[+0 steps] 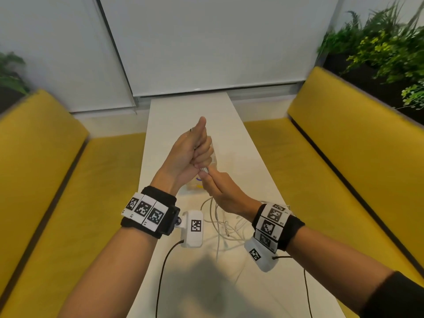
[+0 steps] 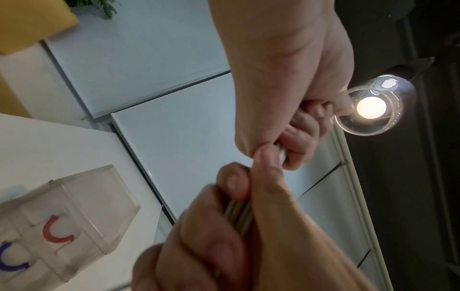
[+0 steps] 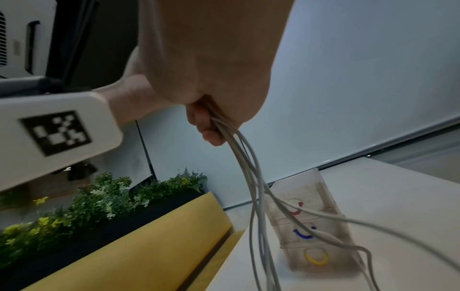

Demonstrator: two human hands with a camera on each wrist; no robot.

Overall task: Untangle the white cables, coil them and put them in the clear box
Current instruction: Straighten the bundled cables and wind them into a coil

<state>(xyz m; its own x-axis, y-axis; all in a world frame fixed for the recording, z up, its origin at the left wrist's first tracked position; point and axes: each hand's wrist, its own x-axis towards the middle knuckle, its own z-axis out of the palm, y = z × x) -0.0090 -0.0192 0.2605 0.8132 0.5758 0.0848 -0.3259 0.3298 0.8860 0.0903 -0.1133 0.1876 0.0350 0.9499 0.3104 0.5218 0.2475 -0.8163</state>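
Observation:
Above the white table (image 1: 241, 143), my left hand (image 1: 199, 154) is raised as a fist with the thumb up and grips a bundle of white cables (image 1: 218, 223). Just below it my right hand (image 1: 213, 182) pinches the same strands. From there the cables (image 3: 248, 167) hang loose and lie tangled on the table near my wrists. In the left wrist view, cable strands (image 2: 239, 214) run through the right hand (image 2: 211, 236) up into the left hand (image 2: 298, 126). The clear box (image 1: 192, 185), with compartments marked by coloured arcs, stands on the table behind my hands (image 3: 311, 216) (image 2: 74, 212).
Yellow benches (image 1: 46, 180) (image 1: 344, 168) flank the narrow table. Green plants (image 1: 378, 42) stand behind the right bench. Black leads (image 1: 165, 260) run from my wrist cameras across the table's near end. A glass lamp (image 2: 373, 106) hangs overhead.

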